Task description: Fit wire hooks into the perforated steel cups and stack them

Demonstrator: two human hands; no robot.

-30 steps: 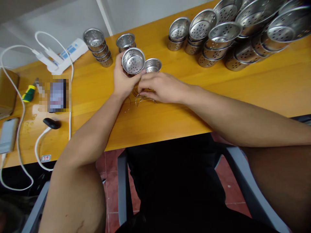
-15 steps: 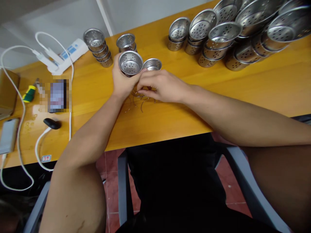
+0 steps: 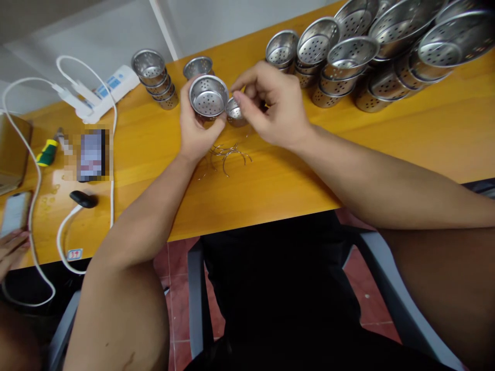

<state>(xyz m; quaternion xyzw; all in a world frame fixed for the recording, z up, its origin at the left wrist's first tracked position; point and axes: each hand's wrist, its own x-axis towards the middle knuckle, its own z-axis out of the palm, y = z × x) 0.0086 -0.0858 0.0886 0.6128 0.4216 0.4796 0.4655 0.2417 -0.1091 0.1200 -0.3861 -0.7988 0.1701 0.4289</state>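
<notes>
My left hand (image 3: 195, 131) grips a perforated steel cup (image 3: 208, 97) and holds it tilted above the orange table (image 3: 270, 175). My right hand (image 3: 273, 105) is raised just right of that cup, with thumb and forefinger pinched on what looks like a thin wire piece, barely visible. A smaller steel cup (image 3: 234, 111) stands on the table between my two hands. A small heap of bent wire pieces (image 3: 228, 154) lies on the table below my hands.
Stacks of steel cups (image 3: 157, 77) stand at the back left, with many more (image 3: 356, 56) at the back right. A white power strip (image 3: 110, 87), cables, a screwdriver (image 3: 46, 152), a phone (image 3: 92, 153) and a black object (image 3: 82, 198) lie left. Another person's hand (image 3: 11, 247) touches a white device (image 3: 15, 212).
My right hand has lifted off the wire heap and moved up beside the cup. The heap is now uncovered. Another person's hand has come in at the lower left.
</notes>
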